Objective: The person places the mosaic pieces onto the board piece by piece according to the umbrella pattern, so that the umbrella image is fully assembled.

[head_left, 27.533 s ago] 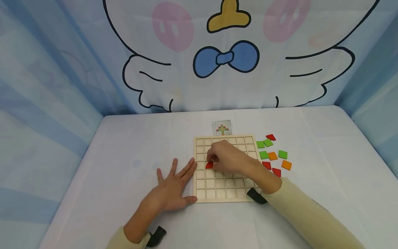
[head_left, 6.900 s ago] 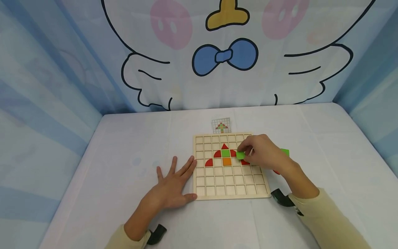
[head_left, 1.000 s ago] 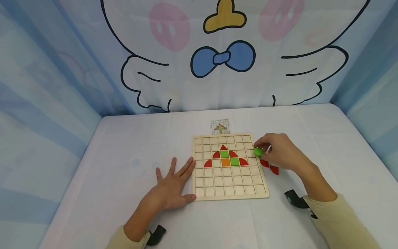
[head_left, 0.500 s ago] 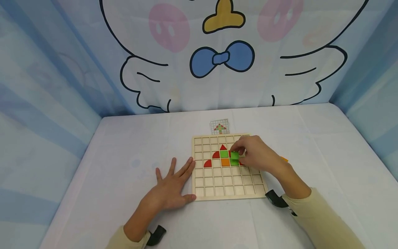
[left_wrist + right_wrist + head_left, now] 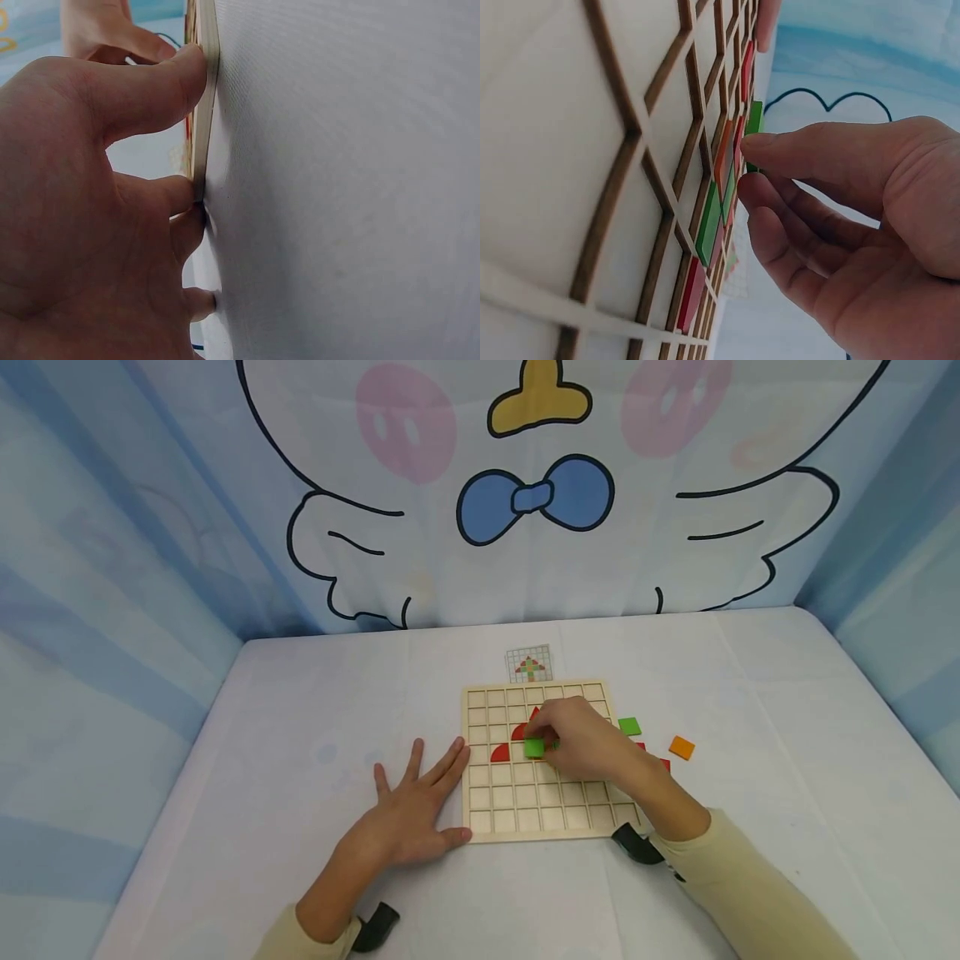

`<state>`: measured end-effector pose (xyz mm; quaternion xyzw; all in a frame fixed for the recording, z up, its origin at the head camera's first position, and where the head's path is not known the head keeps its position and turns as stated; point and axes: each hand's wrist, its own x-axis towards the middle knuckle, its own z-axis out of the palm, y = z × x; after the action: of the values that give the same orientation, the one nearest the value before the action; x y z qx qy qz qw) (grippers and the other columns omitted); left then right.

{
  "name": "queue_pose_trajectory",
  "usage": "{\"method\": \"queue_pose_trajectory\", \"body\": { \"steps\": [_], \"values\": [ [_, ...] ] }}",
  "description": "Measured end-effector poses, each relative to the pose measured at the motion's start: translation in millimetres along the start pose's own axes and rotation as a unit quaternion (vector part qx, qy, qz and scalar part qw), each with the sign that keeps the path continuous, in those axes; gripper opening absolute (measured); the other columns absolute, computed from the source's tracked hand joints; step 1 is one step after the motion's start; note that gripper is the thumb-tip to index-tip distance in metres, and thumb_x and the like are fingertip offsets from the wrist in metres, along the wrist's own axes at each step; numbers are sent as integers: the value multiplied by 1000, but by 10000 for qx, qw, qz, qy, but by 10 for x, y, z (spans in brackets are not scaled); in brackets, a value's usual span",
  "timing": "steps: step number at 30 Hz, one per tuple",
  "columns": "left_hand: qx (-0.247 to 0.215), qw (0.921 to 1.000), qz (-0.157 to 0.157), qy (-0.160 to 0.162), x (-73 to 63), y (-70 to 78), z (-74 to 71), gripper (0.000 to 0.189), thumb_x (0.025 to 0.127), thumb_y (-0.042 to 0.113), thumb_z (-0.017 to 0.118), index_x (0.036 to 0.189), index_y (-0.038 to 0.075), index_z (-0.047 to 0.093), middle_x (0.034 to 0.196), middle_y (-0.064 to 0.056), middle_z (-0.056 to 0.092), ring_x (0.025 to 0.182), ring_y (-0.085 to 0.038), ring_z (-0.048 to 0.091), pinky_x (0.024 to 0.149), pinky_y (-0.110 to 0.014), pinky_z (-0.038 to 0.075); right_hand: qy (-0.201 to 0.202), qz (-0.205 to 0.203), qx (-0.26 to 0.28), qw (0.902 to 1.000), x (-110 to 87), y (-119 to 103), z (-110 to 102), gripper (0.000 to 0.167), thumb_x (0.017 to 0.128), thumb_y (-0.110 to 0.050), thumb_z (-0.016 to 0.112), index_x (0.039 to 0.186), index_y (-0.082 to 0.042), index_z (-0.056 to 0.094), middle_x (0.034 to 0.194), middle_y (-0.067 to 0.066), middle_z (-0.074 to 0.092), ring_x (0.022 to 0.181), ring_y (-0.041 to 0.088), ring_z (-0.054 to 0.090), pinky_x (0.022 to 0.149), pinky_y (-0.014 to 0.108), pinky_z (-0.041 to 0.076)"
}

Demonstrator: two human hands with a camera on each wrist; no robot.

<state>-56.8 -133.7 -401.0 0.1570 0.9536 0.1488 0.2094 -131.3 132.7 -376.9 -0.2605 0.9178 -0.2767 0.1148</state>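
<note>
My right hand [image 5: 581, 739] pinches a green square tile [image 5: 533, 748] between thumb and fingers, over the wooden grid board [image 5: 517, 797]. In the right wrist view that green tile [image 5: 755, 120] stands tilted close to the grid, beside an orange tile [image 5: 723, 154]. Another green tile [image 5: 709, 229] and a red tile [image 5: 691, 296] lie in cells nearer that camera. Left of the pinched tile sits a red quarter-round tile [image 5: 500, 752]; other set tiles are partly hidden by the hand. My left hand [image 5: 408, 818] lies with fingers spread, thumb and index fingertips at the board's left edge.
Behind the board lies a small pattern card [image 5: 528, 662] with a coloured figure on a grid. To the board's right are a loose green tile [image 5: 630, 726], an orange tile [image 5: 682, 747] and red tiles [image 5: 665, 765] partly covered by the right forearm.
Over the last second my right hand has carried the green tile leftward from the board's right edge. Since the earliest frame several tiles have joined the board and the loose group has shrunk. Left hand unmoved.
</note>
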Motion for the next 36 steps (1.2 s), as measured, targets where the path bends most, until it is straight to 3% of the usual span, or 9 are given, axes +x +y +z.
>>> {"method": "queue_pose_trajectory", "body": {
  "steps": [7,26,36],
  "values": [
    [7,10000,14,11,5,-14,2,100,91,52,73,169,31,15,176,15,6,162,-42,-5,110,-88,1,50,-193,46,9998,38,-43,70,31,80,11,67,103,-5,81,94,1,73,81,12,61,76,27,54],
    [36,10000,39,43,8,-8,16,100,90,52,74,168,30,16,176,14,7,162,-43,-4,110,-88,2,59,-73,-7,10000,69,-106,115,26,84,9,73,103,-6,80,96,2,74,83,16,62,76,27,53],
    [49,9999,41,79,6,-6,11,99,90,51,74,168,29,17,176,14,8,162,-43,-4,109,-89,2,63,-109,30,9999,72,-83,105,24,82,11,71,96,-7,80,94,1,74,84,16,64,78,28,55]
  ]
}}
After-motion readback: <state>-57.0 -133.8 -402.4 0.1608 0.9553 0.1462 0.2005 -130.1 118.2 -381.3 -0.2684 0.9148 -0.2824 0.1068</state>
